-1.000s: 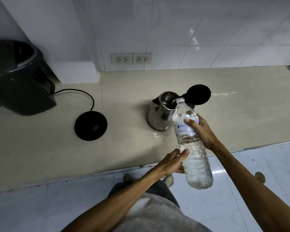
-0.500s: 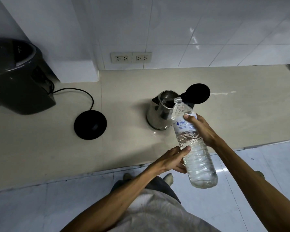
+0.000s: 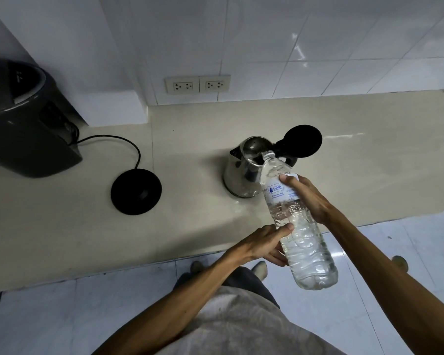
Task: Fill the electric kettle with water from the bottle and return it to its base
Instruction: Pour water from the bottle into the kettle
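Note:
A steel electric kettle [image 3: 241,172] stands on the beige counter with its black lid [image 3: 303,141] flipped open to the right. A clear plastic water bottle [image 3: 296,229] with a white label is tilted, its uncapped neck over the kettle's open mouth. My right hand [image 3: 306,198] grips the bottle around the label. My left hand [image 3: 267,245] holds its lower body from the left. The round black kettle base [image 3: 136,191] lies on the counter to the left of the kettle, with its cord running toward the back.
A dark grey appliance [image 3: 23,124] stands at the counter's far left. Two wall sockets [image 3: 197,85] sit in the white tiled wall behind. The counter's front edge [image 3: 139,267] runs just before my feet, with pale floor tiles below.
The bottle has tipped further toward the kettle, its neck moving up over the opening and its bottom swinging right. Both hands stayed on it.

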Tool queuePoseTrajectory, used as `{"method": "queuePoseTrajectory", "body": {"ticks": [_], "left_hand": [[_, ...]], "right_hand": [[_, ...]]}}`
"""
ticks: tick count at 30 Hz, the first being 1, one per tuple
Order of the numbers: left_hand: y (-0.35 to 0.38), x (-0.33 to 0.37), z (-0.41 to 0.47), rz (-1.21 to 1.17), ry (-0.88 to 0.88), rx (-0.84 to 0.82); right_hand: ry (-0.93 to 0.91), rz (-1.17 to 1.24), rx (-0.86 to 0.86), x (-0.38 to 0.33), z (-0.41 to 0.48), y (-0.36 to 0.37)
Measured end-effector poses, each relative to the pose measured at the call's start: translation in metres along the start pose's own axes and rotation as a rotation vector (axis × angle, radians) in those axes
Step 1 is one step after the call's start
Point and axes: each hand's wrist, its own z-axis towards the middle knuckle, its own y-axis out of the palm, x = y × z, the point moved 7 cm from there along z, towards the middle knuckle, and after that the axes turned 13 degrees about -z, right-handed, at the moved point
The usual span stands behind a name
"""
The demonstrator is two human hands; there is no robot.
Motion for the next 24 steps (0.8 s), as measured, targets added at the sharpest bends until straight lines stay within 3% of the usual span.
{"method": "queuePoseTrajectory", "body": {"ticks": [24], "left_hand": [[0.013, 0.001, -0.005, -0.033, -0.072, -0.02]], "right_hand": [[0.058, -0.023, -0.012, 0.011, 0.002, -0.003]]}}
